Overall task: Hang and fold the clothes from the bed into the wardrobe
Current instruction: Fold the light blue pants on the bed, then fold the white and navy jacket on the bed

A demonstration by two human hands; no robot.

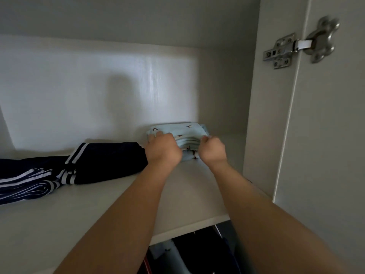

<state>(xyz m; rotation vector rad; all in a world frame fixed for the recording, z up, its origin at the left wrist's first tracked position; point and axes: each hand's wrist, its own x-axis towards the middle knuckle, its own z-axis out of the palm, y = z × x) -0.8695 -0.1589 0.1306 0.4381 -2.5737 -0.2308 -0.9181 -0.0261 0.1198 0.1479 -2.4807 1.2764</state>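
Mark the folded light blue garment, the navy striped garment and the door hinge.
Folded light blue garment (177, 129): head view, its top layer.
Navy striped garment (110, 163): head view, its plain dark panel.
Door hinge (280, 50): head view, its mounting plate.

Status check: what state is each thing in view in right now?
light blue garment: folded, lying on the shelf, held by both hands.
navy striped garment: loosely folded, on the shelf to its left.
left hand: grips the light blue garment's left end.
right hand: grips its right end.
wardrobe door: open.
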